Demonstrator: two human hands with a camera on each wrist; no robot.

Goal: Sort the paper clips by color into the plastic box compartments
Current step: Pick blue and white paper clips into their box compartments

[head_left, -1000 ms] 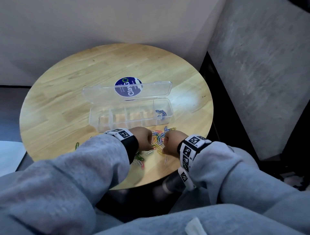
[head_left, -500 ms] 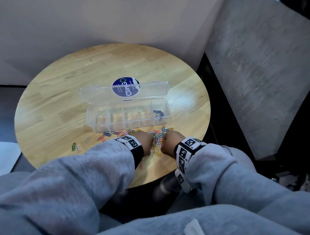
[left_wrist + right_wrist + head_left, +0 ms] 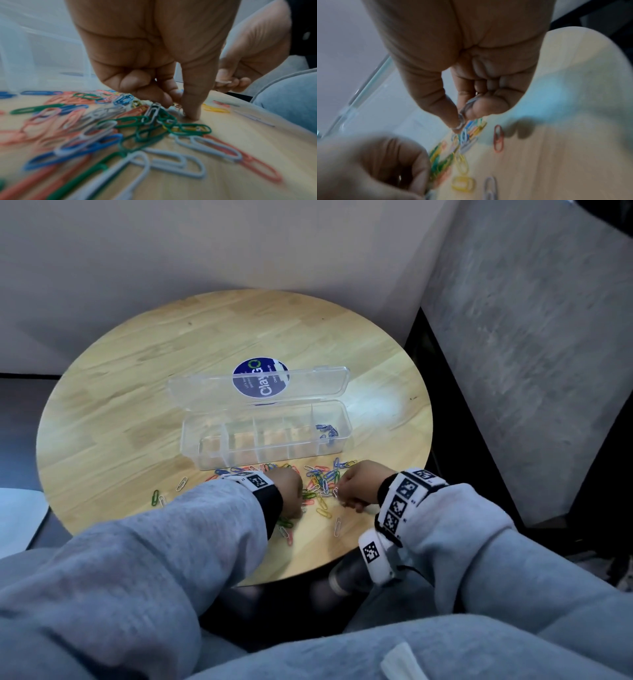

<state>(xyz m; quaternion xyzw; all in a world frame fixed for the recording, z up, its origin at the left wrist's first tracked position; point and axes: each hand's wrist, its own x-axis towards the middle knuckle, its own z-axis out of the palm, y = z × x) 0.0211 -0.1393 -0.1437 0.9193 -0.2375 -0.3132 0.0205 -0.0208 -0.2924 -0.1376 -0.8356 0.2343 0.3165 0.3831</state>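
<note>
Left fingers point(image 3: 150, 93) curled, their catch hidden; clips point(image 3: 51, 135) nearest blurred; pale clip point(image 3: 464, 115) between right fingers point(image 3: 481, 106) smeared.

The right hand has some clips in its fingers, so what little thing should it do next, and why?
Probably lift and carry them to an empty compartment of the plastic box. The right hand pinches white clips between thumb and fingers, and only the rightmost compartment holds any, the blue clips.
</note>
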